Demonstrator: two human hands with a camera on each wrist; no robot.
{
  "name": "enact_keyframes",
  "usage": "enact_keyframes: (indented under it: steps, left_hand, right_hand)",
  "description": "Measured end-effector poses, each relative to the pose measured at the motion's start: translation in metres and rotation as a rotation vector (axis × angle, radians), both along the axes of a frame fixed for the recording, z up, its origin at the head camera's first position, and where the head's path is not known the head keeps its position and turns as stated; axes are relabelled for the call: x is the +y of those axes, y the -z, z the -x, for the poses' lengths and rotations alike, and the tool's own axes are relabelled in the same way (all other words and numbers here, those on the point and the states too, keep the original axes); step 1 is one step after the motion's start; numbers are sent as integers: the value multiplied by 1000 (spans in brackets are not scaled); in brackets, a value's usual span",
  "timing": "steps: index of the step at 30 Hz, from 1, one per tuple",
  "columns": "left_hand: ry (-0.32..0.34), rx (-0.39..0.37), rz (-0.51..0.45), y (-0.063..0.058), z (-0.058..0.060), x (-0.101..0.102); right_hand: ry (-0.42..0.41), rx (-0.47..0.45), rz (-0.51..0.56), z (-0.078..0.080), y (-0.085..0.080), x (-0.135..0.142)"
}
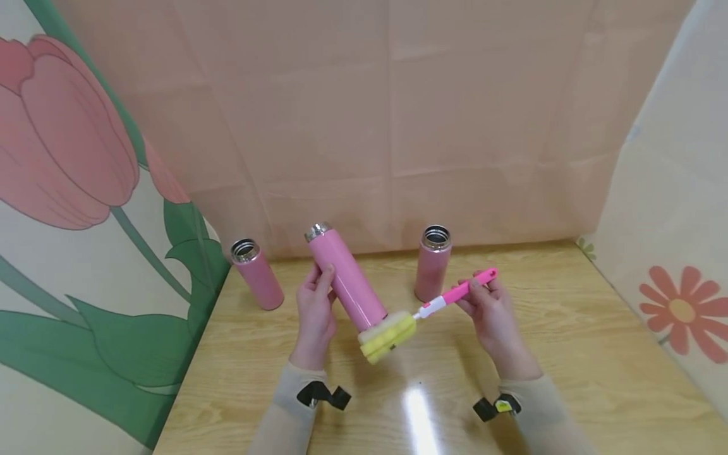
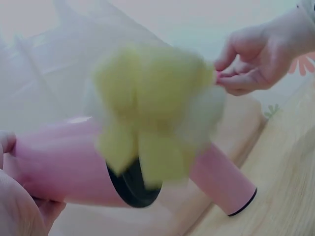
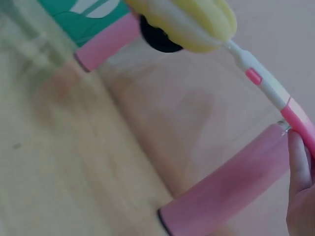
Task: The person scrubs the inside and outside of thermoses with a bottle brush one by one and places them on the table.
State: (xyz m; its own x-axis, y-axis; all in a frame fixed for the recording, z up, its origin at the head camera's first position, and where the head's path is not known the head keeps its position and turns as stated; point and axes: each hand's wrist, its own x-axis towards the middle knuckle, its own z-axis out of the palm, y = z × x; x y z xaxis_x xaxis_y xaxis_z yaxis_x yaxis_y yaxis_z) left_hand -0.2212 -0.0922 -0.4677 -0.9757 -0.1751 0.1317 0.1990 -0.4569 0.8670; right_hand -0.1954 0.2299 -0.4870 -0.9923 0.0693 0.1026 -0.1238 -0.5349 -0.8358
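Note:
My left hand (image 1: pixel 316 309) grips a pink thermos bottle (image 1: pixel 351 278) around its side, tilted with its steel mouth up and away and its black base (image 2: pixel 135 187) toward me. In my right hand (image 1: pixel 489 313) is a bottle brush, pinched by its pink and white handle (image 1: pixel 455 295). The brush's yellow and white sponge head (image 1: pixel 388 336) is right at the base of the held bottle, overlapping its edge in the head view. In the left wrist view the sponge head (image 2: pixel 152 103) looks blurred and hides part of the base.
Two more pink bottles stand uncapped on the wooden table (image 1: pixel 569 328): one at the left (image 1: pixel 258 278), one behind the brush handle (image 1: pixel 433 265). A peach cloth backdrop (image 1: pixel 387 126) rises at the table's back edge. Flower-printed panels (image 1: pixel 679 309) flank both sides.

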Motion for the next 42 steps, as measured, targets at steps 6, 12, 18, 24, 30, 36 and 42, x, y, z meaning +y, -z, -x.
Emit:
enact_keyframes:
  steps: [6, 12, 18, 24, 30, 36, 42]
  left_hand:
    - [-26, 6, 6, -3, 2, 6]
    - [0, 32, 59, -3, 1, 15]
    - [4, 62, 60, -1, 3, 16]
    - [1, 58, 73, -1, 3, 16]
    - [7, 47, 84, 0, 3, 16]
    - [2, 29, 94, -1, 3, 16]
    - [3, 31, 96, 1, 3, 17]
  right_hand:
    - [-17, -4, -26, -6, 16, 2]
    - [10, -88, -47, -7, 23, -1]
    - [-1, -107, -6, -12, 22, -1]
    - [17, -120, 3, -14, 27, 0]
    - [26, -100, 21, -15, 29, 0]
    - [49, -79, 36, -15, 28, -2]
    - [45, -63, 25, -17, 25, -1]
